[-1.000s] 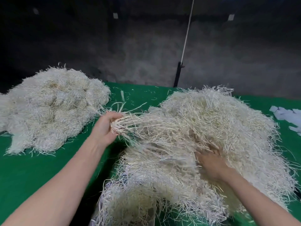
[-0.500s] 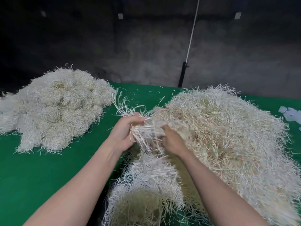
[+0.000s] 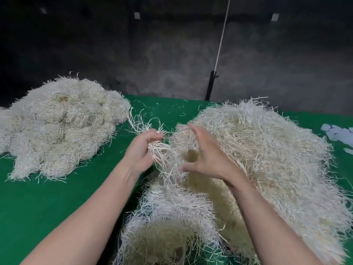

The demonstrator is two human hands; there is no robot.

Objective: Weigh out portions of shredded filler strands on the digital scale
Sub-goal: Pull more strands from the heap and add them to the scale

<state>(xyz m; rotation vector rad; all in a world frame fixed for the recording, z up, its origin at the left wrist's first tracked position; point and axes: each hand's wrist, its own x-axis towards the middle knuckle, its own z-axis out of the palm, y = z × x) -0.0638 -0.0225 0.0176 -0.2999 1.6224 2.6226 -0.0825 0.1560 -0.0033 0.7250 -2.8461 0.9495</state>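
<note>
Left hand (image 3: 142,150): fingers are curled round a tuft (image 3: 158,148) of pale shredded strands. Loose ends fan out above the fist and hang below it. The hand is above the counter (image 3: 38,207), at the left edge of the right heap (image 3: 267,159).

Right hand (image 3: 207,156): fingers are spread and straight, thumb extended toward the left hand. It holds nothing. The hand is over the near-left slope of the right heap, just beside the tuft; whether the fingertips touch the strands cannot be determined.

Strand locations:
- Right heap: the largest mass, lying on the counter from centre to right edge.
- Front clump (image 3: 168,226): lies on the counter between the two forearms and joins the right heap along its right side.
- Left heap (image 3: 61,123): lies on the counter at the left, apart from the right heap, with a strip of green surface between them.
- Single strands are scattered on the counter toward its far edge.

Other items: pale scraps (image 3: 339,133) lie on the counter at the far right, near the right heap. Behind the counter, a black pole (image 3: 210,86) stands upright with a white cord (image 3: 222,35) running up from its top, against a dark wall (image 3: 172,54).
</note>
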